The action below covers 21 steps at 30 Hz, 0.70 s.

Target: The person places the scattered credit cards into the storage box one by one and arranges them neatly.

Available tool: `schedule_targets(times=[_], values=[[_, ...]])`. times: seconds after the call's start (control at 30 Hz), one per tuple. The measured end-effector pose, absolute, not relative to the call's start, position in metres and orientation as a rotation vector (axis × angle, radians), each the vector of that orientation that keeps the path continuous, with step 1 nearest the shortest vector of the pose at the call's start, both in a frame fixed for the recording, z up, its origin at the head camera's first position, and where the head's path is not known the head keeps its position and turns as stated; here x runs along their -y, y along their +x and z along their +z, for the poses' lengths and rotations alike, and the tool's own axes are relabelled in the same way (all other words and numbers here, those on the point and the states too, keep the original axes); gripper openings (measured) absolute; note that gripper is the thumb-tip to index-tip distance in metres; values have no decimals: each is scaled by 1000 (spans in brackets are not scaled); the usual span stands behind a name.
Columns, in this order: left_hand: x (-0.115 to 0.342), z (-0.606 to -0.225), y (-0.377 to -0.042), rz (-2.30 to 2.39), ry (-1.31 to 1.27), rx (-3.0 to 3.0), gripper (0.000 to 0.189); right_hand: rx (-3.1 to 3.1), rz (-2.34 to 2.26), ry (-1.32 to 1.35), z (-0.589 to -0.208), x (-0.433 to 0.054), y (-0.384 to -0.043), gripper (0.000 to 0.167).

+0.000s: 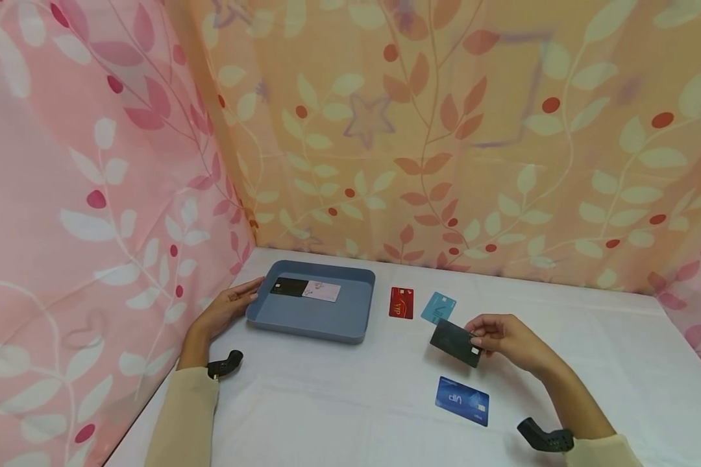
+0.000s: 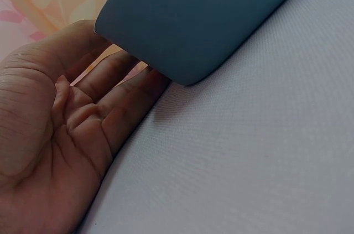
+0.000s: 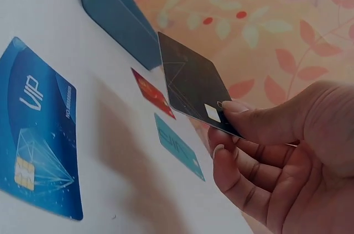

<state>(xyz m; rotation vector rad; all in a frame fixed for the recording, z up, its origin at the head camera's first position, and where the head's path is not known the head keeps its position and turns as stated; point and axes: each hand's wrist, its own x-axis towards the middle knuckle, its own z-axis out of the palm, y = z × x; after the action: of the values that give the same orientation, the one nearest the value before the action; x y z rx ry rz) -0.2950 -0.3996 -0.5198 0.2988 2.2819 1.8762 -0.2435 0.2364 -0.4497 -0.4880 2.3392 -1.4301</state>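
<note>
My right hand [image 1: 507, 342] pinches a black card [image 1: 451, 340] with a chip between thumb and fingers, lifted above the white table. In the right wrist view the thumb lies on the card's face [image 3: 193, 79], near its chip. At the left, my left hand [image 1: 224, 314] touches the side of a blue-grey tray [image 1: 312, 324], its fingers fairly straight; the left wrist view shows them partly hidden by the tray wall [image 2: 166, 40]. Inside the tray lie a black card [image 1: 286, 287] and a pale pink card [image 1: 322, 291], end to end.
On the white tablecloth [image 1: 327, 402], a red VIP card [image 1: 401, 303] lies right of the tray. A light-blue card [image 1: 437, 307] is just beyond the held card, and a blue VIP card [image 1: 463, 401] lies nearer. Leaf-patterned curtains [image 1: 444, 162] stand behind and at the sides.
</note>
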Motion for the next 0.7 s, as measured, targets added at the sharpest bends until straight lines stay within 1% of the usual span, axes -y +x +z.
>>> schedule_targets(times=[0.33,0.7], values=[[398,-520,-296,1879,308,-2276,56,-2358,-1476,-476,-441,-222,-235,32],[400,-523,-299,1879,293,-2279,55,-2326,-1520,-566,-441,-207,-232,33]])
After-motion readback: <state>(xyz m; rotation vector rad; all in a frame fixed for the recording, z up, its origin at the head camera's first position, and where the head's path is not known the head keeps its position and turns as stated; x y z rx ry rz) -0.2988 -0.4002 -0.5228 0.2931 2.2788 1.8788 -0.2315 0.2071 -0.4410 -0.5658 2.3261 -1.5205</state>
